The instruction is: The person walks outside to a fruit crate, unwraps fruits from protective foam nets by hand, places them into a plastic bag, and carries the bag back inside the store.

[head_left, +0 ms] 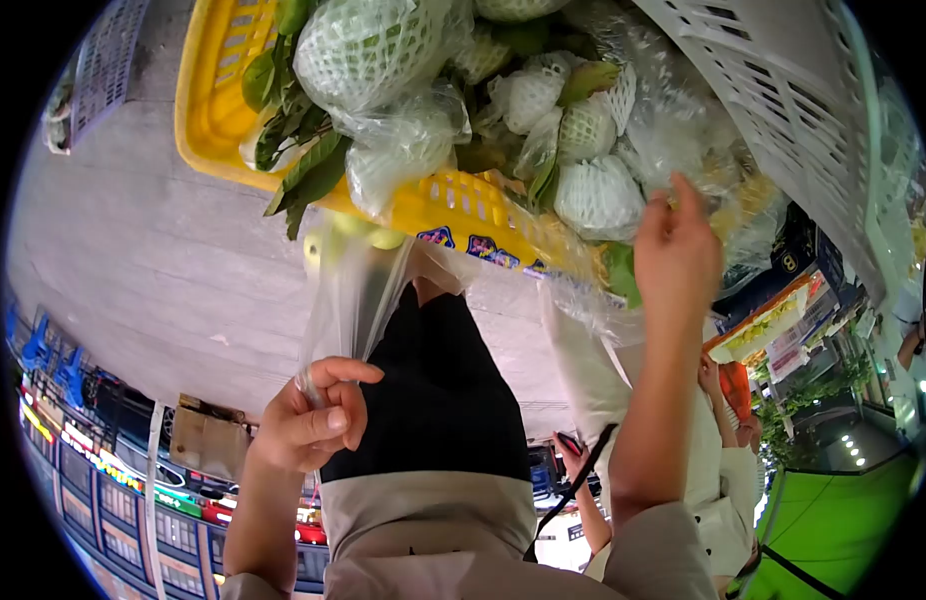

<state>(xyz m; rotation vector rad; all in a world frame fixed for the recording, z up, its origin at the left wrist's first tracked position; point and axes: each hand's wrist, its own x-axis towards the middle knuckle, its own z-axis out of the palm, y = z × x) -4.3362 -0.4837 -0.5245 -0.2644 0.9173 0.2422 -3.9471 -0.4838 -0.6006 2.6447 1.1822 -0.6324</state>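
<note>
My left hand (318, 415) is closed on the top of a clear plastic bag (348, 290). Several pale green round fruits (358, 235) show at the bag's far end, below the rim of the yellow basket (208, 110). My right hand (680, 235) is over the basket's right part, beside a fruit in white foam netting (598, 195) and crumpled clear plastic (683, 120). Its index finger is extended, and the hand is slightly blurred; whether it holds anything is unclear. Large netted fruits (373, 50) in plastic and green leaves (318, 175) fill the basket's left part.
A grey-white slotted crate (783, 90) stands at the upper right. Another person in light clothing (708, 490) is close on the right, one hand holding a phone (569, 444). At the lower left are a cardboard box (211, 440) and blue chairs (68, 375).
</note>
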